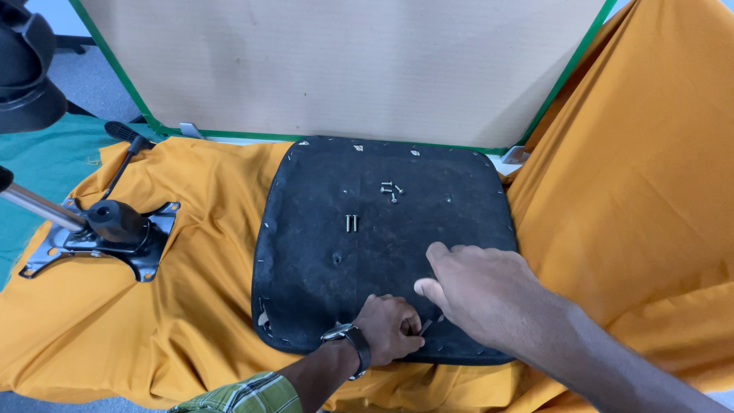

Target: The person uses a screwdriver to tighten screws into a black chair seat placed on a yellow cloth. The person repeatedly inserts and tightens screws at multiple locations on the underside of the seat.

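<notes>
Nearest the camera, the left hand is curling shut around a small metal piece, probably a screw or key, pinching it at the near edge of the upturned black seat pan. The right hand is pressing flat beside it, fingers loosely spread, holding nothing and steadying the pan. Farther on, loose screws and two bolts are lying on the pan within reach. Left, the tilt mechanism plate is resting on orange cloth.

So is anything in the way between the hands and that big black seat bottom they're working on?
Nothing visible. Both hands already rest on the upturned black fabric-covered seat bottom near its front edge: the left hand pinches a small metal piece, and the right hand presses down beside it. The loose silver screws lie farther back.
</notes>
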